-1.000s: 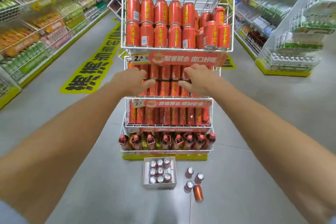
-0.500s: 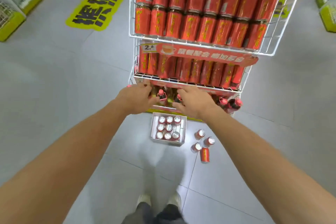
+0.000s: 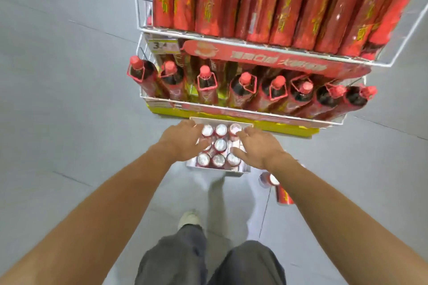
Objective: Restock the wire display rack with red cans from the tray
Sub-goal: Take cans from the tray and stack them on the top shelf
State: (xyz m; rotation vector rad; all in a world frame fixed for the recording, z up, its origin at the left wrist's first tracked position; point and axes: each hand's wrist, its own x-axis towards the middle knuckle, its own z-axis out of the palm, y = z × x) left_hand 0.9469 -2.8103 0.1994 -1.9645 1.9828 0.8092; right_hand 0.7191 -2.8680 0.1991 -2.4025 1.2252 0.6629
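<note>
Grey trousers [image 3: 185, 259] and a shoe [image 3: 189, 217] down at the bottom, both arms reaching to the tray [image 3: 240, 170] on the floor. Left hand [image 3: 183, 143] is over its left side, fingertips down among the cans [image 3: 220, 145] (can't tell if it's gripping one). Right hand [image 3: 259, 148] is spread above the right side. Loose cans [image 3: 283, 196] sit just right of the tray. Right behind, the rack [image 3: 231, 111] has bottles [image 3: 206, 83] low and stacked cans [image 3: 254, 2] above.

Both bare arms stretch forward and down, converging. The left hand [image 3: 183, 142] and right hand [image 3: 260, 148] hang palms-down, close together, fingers loosely spread.
</note>
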